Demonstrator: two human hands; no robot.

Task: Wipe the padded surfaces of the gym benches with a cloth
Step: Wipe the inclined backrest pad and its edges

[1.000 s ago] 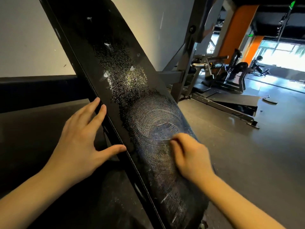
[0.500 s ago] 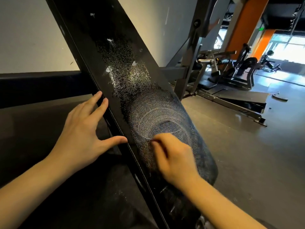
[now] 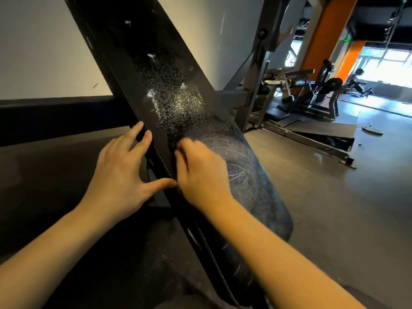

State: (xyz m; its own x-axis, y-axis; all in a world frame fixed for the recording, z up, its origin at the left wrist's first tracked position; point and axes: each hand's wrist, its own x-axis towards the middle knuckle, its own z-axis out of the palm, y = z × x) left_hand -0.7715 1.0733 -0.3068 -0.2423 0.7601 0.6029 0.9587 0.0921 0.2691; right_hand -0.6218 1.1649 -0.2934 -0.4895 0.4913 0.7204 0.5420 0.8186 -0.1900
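A long black padded bench back [image 3: 160, 70] slants from the top left down to the bottom middle. Speckled droplets cover its middle, and pale swirl marks [image 3: 240, 172] cover its lower, bluish part. My right hand [image 3: 200, 175] lies on the pad near its left edge, fingers curled under and motion-blurred. No cloth shows under it. My left hand [image 3: 120, 175] rests with spread fingers on the pad's left rim and frame, its thumb reaching toward my right hand.
A grey steel upright [image 3: 254, 85] of the bench frame stands just behind the pad. Further gym machines [image 3: 312, 94] and a flat platform [image 3: 321, 132] stand at the right back. Dark rubber floor [image 3: 334, 208] lies to the right, and a pale wall [image 3: 40, 52] is behind.
My right hand has slid up and to the left across the pad, from the swirl marks to the pad's left edge beside my left thumb. My left hand stays in place.
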